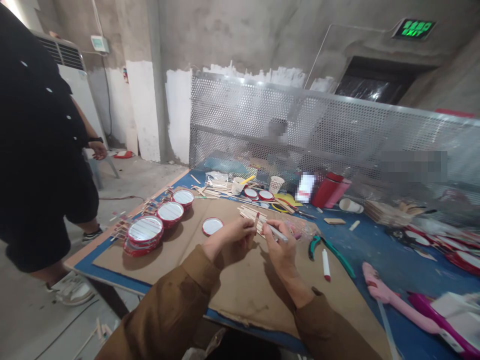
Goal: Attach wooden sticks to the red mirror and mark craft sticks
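Note:
My left hand (240,235) pinches a small wooden stick (257,222) with a reddish top, upright above the cardboard (243,287). My right hand (281,245) is closed round a white marker (277,232) whose end points toward the stick. Behind both hands lies a pile of thin wooden sticks (249,211). One round white disc with a red rim (212,226) lies left of my left hand. Stacks of similar red-rimmed pieces (145,230) stand at the left side of the cardboard. A white marker with a red end (325,265) lies right of my right hand.
Green-handled pliers (337,255) and a pink glue gun (390,295) lie to the right. Paper cups (276,184), a red bottle (327,190) and a phone (305,187) stand along the back, before a perforated metal panel (240,110). A person in black (37,135) stands at left.

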The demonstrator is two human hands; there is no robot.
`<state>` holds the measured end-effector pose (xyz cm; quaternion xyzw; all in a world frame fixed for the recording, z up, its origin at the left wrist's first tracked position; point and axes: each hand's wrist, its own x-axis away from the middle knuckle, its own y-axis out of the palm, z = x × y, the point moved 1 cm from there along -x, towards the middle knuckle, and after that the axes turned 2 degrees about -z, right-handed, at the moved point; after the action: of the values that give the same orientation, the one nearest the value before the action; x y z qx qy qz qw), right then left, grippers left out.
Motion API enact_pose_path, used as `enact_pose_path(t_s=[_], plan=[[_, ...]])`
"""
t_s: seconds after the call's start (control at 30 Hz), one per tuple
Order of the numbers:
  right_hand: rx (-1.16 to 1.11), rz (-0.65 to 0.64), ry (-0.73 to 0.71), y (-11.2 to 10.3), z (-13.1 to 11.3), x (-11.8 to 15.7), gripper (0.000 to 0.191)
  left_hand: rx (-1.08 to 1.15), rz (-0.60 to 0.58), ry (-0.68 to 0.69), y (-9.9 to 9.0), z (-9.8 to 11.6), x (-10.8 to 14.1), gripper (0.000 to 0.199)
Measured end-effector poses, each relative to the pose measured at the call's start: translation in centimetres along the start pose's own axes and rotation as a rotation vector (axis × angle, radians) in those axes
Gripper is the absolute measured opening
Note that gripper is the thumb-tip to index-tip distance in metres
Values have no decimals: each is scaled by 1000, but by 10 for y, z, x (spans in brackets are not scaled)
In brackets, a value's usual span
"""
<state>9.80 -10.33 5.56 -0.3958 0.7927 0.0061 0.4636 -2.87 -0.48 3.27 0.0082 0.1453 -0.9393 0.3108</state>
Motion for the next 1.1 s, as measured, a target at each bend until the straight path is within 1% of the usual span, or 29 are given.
enact_pose_path(t_s=[0.1, 0.27, 0.37, 0.53, 0.67, 0.9, 1.1], plan=[[6, 6, 10, 0, 1, 0, 19, 26, 4, 32, 0, 2, 1, 27], [26, 7, 8, 0, 1, 0, 20, -4, -5, -9, 0, 1, 1, 25], [29, 13, 10, 0, 0, 0, 19, -19, -8, -8, 0, 1, 1, 25], [-17, 0, 26, 1, -1, 1, 20, -23, -23, -6, 0, 3, 2, 19], [-51, -19, 49, 3, -1, 1, 21, -10, -46, -19, 1, 3, 1, 20], [-29, -20, 24, 3, -3, 0, 21, -7, -29, 9, 0, 2, 1, 21], [-11, -14, 36, 2, 0, 0, 20, -5, 4, 26, 1, -2, -1, 22]])
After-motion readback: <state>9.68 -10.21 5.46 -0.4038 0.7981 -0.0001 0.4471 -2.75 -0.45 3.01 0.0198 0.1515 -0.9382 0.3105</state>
